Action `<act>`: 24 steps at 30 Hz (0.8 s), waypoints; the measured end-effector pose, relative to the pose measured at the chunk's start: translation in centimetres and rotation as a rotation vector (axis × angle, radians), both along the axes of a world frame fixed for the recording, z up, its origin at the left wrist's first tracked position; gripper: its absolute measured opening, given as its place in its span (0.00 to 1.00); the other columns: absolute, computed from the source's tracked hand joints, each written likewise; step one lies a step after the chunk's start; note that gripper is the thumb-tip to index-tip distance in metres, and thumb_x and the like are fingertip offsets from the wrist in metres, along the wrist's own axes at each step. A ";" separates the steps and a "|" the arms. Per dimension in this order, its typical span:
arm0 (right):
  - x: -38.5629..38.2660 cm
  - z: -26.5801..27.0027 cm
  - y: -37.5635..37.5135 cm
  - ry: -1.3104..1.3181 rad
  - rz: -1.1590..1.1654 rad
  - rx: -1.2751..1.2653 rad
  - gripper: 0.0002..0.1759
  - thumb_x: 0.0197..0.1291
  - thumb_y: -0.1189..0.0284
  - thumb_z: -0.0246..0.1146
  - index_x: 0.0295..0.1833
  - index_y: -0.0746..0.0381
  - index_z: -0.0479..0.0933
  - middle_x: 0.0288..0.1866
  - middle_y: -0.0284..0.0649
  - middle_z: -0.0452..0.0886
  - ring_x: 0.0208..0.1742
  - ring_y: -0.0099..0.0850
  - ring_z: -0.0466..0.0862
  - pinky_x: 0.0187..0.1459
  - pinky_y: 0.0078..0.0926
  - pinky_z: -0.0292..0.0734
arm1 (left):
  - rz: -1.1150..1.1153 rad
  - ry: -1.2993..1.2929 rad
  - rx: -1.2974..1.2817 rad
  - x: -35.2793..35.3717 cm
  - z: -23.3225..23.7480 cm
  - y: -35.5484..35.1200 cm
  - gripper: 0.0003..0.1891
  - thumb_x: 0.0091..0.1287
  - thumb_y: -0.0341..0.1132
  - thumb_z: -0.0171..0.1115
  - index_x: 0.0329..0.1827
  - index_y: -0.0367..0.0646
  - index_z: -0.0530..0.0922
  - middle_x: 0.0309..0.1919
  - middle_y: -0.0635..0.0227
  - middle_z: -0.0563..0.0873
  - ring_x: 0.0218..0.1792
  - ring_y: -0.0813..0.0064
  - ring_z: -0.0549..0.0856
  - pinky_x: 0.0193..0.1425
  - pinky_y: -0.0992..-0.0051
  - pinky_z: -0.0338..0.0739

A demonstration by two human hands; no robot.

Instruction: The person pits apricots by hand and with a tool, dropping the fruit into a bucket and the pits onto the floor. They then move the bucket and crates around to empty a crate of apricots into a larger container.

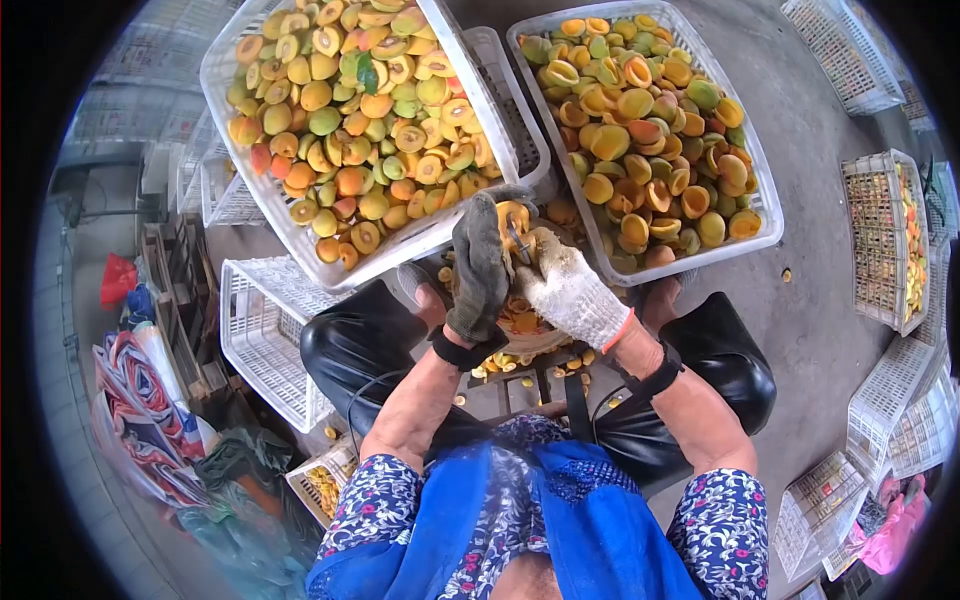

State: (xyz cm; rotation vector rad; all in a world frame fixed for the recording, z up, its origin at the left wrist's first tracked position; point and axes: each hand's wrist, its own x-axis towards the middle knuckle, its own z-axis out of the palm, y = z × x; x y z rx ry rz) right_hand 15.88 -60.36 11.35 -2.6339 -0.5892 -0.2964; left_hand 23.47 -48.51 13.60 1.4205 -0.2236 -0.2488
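My left hand [480, 270], in a dark grey glove, is closed around a halved apricot-like fruit [513, 217]. My right hand [575, 295] wears a dirty white knit glove with an orange cuff. Its fingers are closed on a small thin metal tool [518, 243] that touches the fruit; its handle is hidden by the glove. Ahead on the left, a tilted white crate [225, 95] holds cut fruit [375, 110], many halves with the stone still in. Hollowed halves [640, 130] fill the white crate [775, 215] on the right.
Under my hands, fruit pieces [520, 320] lie in a container between my knees, with scraps [545, 365] around it. An overturned-looking white crate [265, 330] lies by my left knee. More crates [885, 240] line the right side. Bundled striped sheeting [150, 400] lies at the left.
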 end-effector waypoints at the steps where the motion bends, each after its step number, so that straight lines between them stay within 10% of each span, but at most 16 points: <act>1: 0.2 -0.1 -0.2 0.000 -0.001 0.000 0.13 0.55 0.74 0.60 0.46 0.67 0.79 0.48 0.57 0.78 0.48 0.51 0.80 0.47 0.40 0.78 | -0.001 0.000 0.000 0.1 -0.1 0.0 0.25 0.78 0.50 0.42 0.49 0.34 0.78 0.39 0.64 0.83 0.42 0.76 0.81 0.51 0.76 0.75; 7: 1.0 0.8 -1.5 -0.073 0.120 0.235 0.11 0.55 0.71 0.60 0.42 0.65 0.78 0.40 0.50 0.79 0.44 0.45 0.82 0.39 0.37 0.80 | -0.195 0.114 -0.006 1.5 -0.4 1.1 0.27 0.78 0.51 0.41 0.43 0.34 0.80 0.34 0.65 0.84 0.37 0.76 0.82 0.46 0.76 0.76; 9: 1.3 3.9 -1.9 0.757 -0.107 0.786 0.14 0.58 0.68 0.59 0.45 0.67 0.77 0.41 0.53 0.81 0.41 0.40 0.84 0.38 0.34 0.79 | -0.346 -0.032 0.125 2.2 0.0 1.6 0.27 0.78 0.51 0.41 0.41 0.35 0.80 0.35 0.65 0.85 0.37 0.75 0.82 0.44 0.75 0.77; 16: 1.9 3.5 -2.6 1.077 -0.037 0.827 0.18 0.54 0.64 0.58 0.43 0.68 0.77 0.29 0.51 0.81 0.30 0.40 0.82 0.37 0.36 0.77 | -0.610 -0.061 0.335 3.7 2.8 2.6 0.25 0.75 0.52 0.45 0.40 0.37 0.80 0.33 0.63 0.83 0.36 0.76 0.82 0.43 0.76 0.76; 20: 0.9 1.1 -2.3 0.407 0.440 0.230 0.09 0.51 0.71 0.58 0.30 0.67 0.79 0.24 0.51 0.79 0.27 0.48 0.81 0.30 0.41 0.77 | -0.849 -0.542 0.897 3.8 2.0 2.7 0.12 0.67 0.41 0.57 0.37 0.40 0.80 0.36 0.59 0.85 0.34 0.53 0.82 0.42 0.63 0.77; 22: -0.1 2.5 -0.6 1.130 0.410 0.183 0.17 0.54 0.66 0.56 0.41 0.66 0.83 0.39 0.53 0.84 0.43 0.48 0.84 0.44 0.40 0.77 | -0.889 -0.680 0.892 3.6 2.3 2.1 0.13 0.70 0.41 0.55 0.47 0.44 0.83 0.37 0.54 0.86 0.38 0.53 0.84 0.42 0.60 0.78; 24: -1.5 0.9 0.8 1.135 0.419 0.199 0.18 0.54 0.69 0.55 0.46 0.67 0.81 0.42 0.54 0.84 0.45 0.47 0.85 0.47 0.40 0.77 | -0.883 -0.604 0.843 3.8 4.4 0.0 0.14 0.71 0.41 0.54 0.45 0.41 0.81 0.41 0.56 0.85 0.42 0.53 0.82 0.46 0.61 0.77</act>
